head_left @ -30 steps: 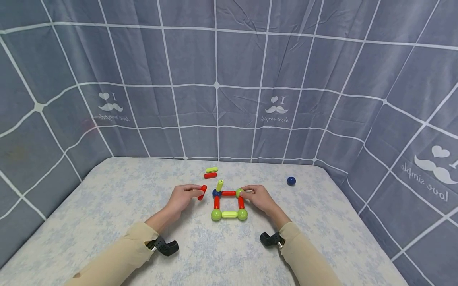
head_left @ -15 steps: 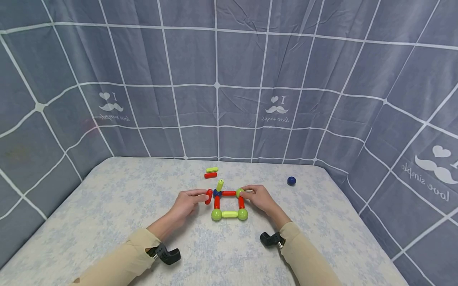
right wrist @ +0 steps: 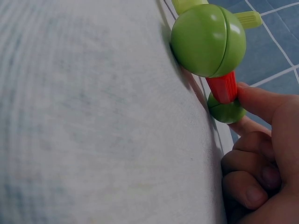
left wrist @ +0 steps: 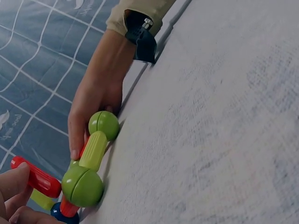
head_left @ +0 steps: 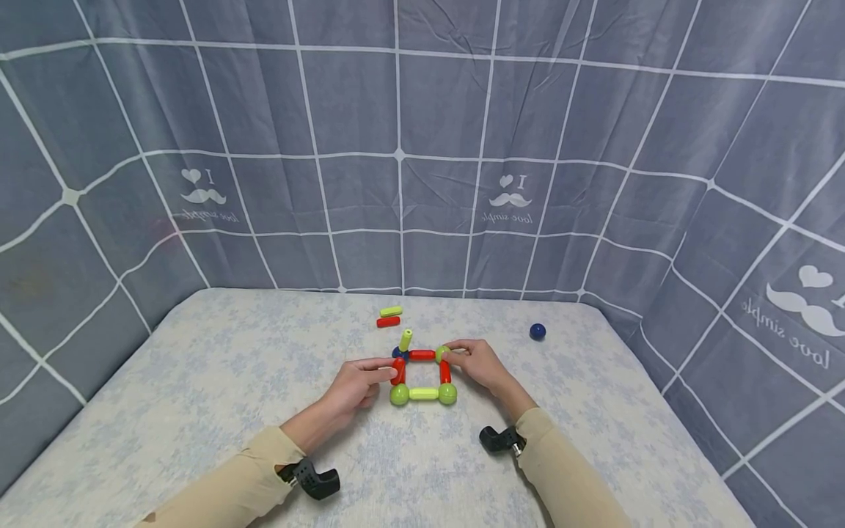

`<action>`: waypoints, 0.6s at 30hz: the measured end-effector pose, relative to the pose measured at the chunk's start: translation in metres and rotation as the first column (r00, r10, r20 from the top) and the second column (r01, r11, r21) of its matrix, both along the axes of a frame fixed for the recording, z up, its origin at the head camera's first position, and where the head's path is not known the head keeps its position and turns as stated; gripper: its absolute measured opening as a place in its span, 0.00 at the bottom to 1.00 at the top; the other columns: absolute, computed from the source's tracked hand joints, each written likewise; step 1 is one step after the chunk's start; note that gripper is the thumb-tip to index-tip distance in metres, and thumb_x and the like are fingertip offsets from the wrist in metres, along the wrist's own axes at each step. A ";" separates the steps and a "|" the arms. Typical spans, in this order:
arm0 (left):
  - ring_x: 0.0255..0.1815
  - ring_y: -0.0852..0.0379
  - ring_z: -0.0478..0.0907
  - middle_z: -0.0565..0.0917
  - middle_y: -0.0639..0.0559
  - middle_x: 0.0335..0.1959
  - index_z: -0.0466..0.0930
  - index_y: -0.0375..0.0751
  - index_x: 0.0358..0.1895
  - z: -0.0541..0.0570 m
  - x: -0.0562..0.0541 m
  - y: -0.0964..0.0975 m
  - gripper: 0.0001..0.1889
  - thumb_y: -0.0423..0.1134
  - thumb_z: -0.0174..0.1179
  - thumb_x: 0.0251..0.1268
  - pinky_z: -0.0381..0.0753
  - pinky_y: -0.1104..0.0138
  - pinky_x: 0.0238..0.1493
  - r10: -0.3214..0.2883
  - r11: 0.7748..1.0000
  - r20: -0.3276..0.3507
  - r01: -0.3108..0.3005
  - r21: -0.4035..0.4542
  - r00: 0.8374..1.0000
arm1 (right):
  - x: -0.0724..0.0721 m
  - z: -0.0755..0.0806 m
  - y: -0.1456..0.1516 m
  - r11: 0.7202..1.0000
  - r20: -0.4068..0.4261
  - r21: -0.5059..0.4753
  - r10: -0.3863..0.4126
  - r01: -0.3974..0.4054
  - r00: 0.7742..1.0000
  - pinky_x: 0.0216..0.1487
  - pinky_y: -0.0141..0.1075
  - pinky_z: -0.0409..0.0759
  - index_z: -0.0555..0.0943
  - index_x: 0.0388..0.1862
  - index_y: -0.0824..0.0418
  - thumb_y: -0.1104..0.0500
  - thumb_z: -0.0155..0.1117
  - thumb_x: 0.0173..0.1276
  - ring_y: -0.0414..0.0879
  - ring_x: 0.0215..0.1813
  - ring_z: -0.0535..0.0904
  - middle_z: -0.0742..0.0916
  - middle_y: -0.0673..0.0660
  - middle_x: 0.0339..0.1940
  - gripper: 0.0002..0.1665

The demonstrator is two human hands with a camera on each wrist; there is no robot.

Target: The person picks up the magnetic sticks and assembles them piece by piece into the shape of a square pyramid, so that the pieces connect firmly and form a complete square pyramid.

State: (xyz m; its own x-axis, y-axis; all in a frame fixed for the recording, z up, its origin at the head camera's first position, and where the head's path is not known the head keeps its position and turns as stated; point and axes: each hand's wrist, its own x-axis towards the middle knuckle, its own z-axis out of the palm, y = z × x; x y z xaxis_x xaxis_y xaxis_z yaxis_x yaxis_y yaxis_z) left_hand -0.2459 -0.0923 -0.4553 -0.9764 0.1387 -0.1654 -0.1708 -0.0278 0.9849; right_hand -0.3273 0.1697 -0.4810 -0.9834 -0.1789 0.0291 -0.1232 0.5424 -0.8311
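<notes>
A square of rods and balls lies mid-table in the head view. Green balls form three corners and a blue ball the far left one. Red rods make three sides and a yellow-green rod the near side. Another yellow-green rod stands up from the blue ball. My left hand pinches a loose red rod, tilted above the square's left side, its lower end close by the near left green ball. My right hand pinches the far right green ball.
Behind the square lie a loose yellow-green rod and a loose red rod. A separate blue ball sits at the back right of the cloth-covered table. A grey-blue curtain hangs along the back and sides.
My left hand has carried the loose red rod rightward and nearer to me, from left of the blue ball to over the square's left side. My right hand has stayed at its corner.
</notes>
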 end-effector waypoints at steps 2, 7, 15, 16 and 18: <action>0.13 0.61 0.51 0.62 0.58 0.15 0.83 0.37 0.60 -0.001 0.001 0.001 0.20 0.36 0.66 0.65 0.52 0.71 0.17 -0.005 1.000 -0.001 0.005 0.006 1.000 | -0.001 0.000 0.000 1.000 -0.004 -0.001 0.001 -0.001 1.000 0.25 0.33 0.63 0.89 0.50 0.50 0.45 0.71 0.66 0.41 0.19 0.65 0.69 0.46 0.13 0.17; 0.13 0.61 0.51 0.61 0.58 0.14 0.82 0.37 0.61 -0.003 0.003 0.003 0.21 0.37 0.66 0.66 0.52 0.71 0.17 -0.014 1.000 0.016 0.013 0.015 1.000 | -0.001 0.000 0.000 1.000 -0.007 0.008 0.007 -0.007 1.000 0.26 0.33 0.63 0.89 0.50 0.51 0.46 0.71 0.66 0.41 0.20 0.65 0.69 0.46 0.13 0.17; 0.14 0.59 0.54 0.63 0.57 0.16 0.88 0.42 0.49 -0.006 0.003 0.007 0.15 0.39 0.72 0.58 0.55 0.69 0.18 0.016 0.981 -0.064 -0.028 -0.194 0.998 | 0.000 0.001 0.000 1.000 0.000 0.003 0.003 -0.003 1.000 0.25 0.33 0.62 0.89 0.50 0.51 0.47 0.71 0.66 0.41 0.19 0.65 0.69 0.46 0.13 0.17; 0.14 0.59 0.55 0.63 0.57 0.16 0.89 0.43 0.47 -0.006 0.003 0.008 0.14 0.39 0.72 0.57 0.56 0.68 0.19 0.012 0.969 -0.083 -0.032 -0.247 0.997 | 0.000 0.001 0.000 1.000 0.000 0.002 0.005 -0.005 1.000 0.25 0.33 0.62 0.89 0.51 0.52 0.47 0.71 0.66 0.41 0.19 0.65 0.70 0.46 0.13 0.17; 0.16 0.58 0.57 0.63 0.57 0.15 0.89 0.44 0.42 -0.008 0.003 0.009 0.11 0.39 0.73 0.55 0.58 0.67 0.22 0.006 0.942 -0.109 -0.042 -0.334 0.994 | 0.001 0.002 0.000 1.000 0.004 0.001 0.010 -0.010 1.000 0.26 0.33 0.64 0.88 0.52 0.52 0.47 0.71 0.66 0.41 0.20 0.66 0.70 0.46 0.14 0.18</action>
